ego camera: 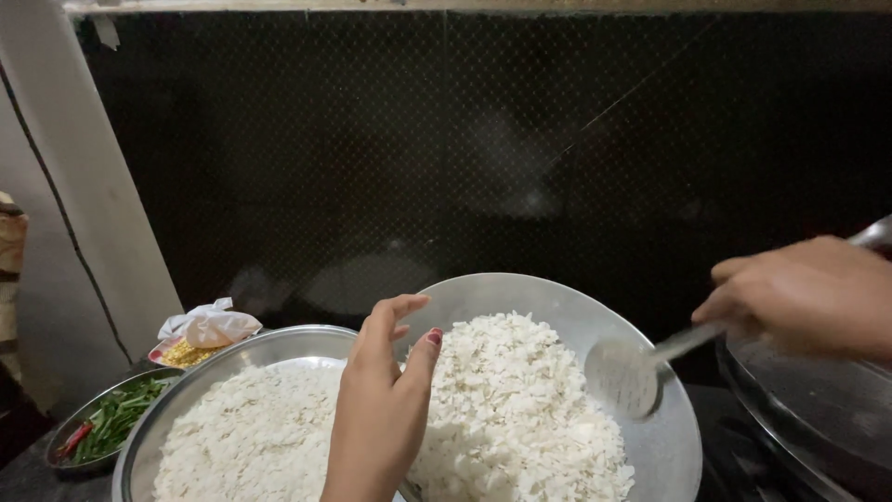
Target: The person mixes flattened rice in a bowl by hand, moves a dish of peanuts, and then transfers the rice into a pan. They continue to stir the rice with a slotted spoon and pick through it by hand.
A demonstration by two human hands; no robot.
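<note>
Steel everywhere: two wide bowls sit edge to edge on the dark tabletop, both heaped with white flattened rice. The left hand point(381, 400) rests at the rim of the tilted right bowl point(557, 297), fingers loosely spread, thumb out, pinching nothing that I can see. The right hand point(808, 293) has its fingers closed round the handle of a flat steel spatula point(624, 376), whose blade hangs just inside that bowl. Piled this high against a sloping wall, the flakes point(511, 409) could slide over the near lip if the spatula digs in hard (they look light and dry). A slip at the rim might tip the left bowl point(269, 344) toward the plate of green chillies point(111, 423).
</note>
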